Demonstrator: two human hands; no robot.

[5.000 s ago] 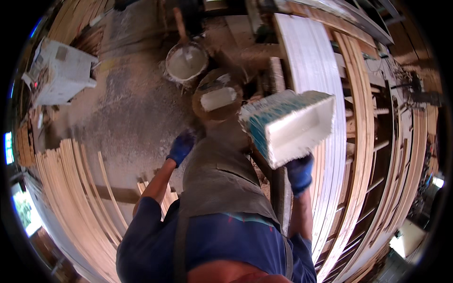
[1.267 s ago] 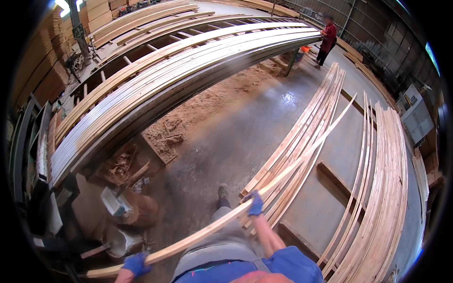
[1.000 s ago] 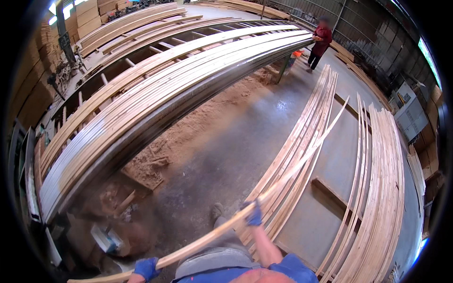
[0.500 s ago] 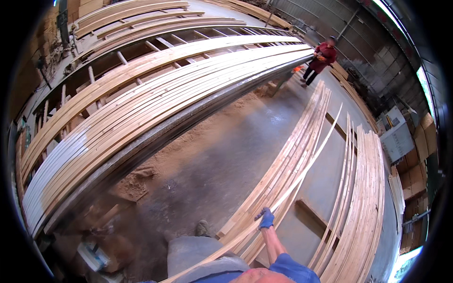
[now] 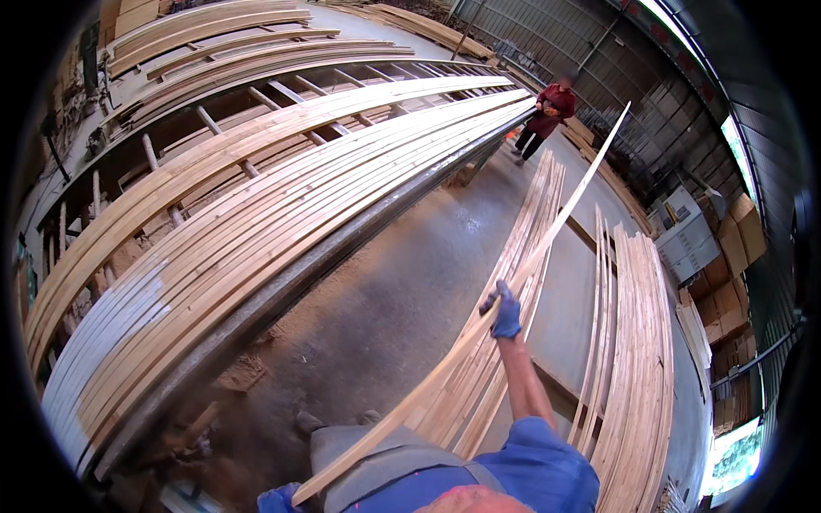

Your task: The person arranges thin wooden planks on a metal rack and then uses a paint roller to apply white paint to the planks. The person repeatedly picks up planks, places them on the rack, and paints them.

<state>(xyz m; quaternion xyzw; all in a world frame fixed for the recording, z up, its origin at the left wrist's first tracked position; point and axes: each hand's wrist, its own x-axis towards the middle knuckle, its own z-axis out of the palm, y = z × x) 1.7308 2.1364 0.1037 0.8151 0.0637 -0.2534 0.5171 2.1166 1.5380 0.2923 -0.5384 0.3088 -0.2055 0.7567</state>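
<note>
The person's right hand (image 5: 505, 313), in a blue glove, is gripping a long strip (image 5: 469, 339) of pale wood, with the fingers bent around it. The left hand (image 5: 277, 500), in a blue glove also, is at the near end of the strip, at the lower edge of the view. It is partly cut off, so I cannot tell if its fingers are closed on the wood.

The strip goes from the left hand, in front of the grey apron (image 5: 389, 466), up to the right, and its far end is thin and pointing away. It passes in front of a pile (image 5: 445, 403) of similar wood which lies on the floor (image 5: 368, 329). More to the right, there are a few narrow strips (image 5: 596, 308) and, beside them, a wider stack (image 5: 637, 342).

On the left side is a long surface with a dark metal edge (image 5: 299, 295). Boards (image 5: 265, 227) lie there side by side; their near ends are whitish. Behind them, a rack with round rungs (image 5: 208, 120) carries other boards.

Near the far end of the surface stands another person (image 5: 550, 109) in a dark red top. At the right are a pale cabinet (image 5: 687, 239) and brown cartons (image 5: 741, 235).
</note>
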